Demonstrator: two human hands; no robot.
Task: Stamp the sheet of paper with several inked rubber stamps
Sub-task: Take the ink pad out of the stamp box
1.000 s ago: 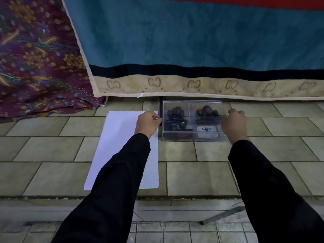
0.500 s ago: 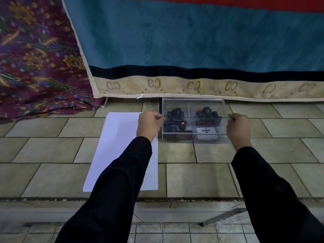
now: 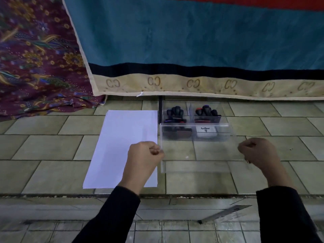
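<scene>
A blank white sheet of paper (image 3: 125,141) lies on the tiled floor. Right of it stands a clear plastic box (image 3: 226,132) with two compartments of black-handled rubber stamps (image 3: 175,112) and a white Artline ink pad (image 3: 206,132). The box's clear lid (image 3: 201,155) is off the box and held above the floor in front of it. My left hand (image 3: 142,160) pinches the lid's left edge and my right hand (image 3: 257,151) pinches its right edge. Both fists are curled.
A teal cloth with a beige patterned border (image 3: 192,50) hangs behind the box. A maroon floral fabric (image 3: 35,58) is heaped at the back left. The floor steps down at a ledge (image 3: 157,196) near me, with a metal strip (image 3: 226,213) below.
Both hands have lifted the clear lid off the box and drawn it toward me. The box, stamps and paper stayed in place.
</scene>
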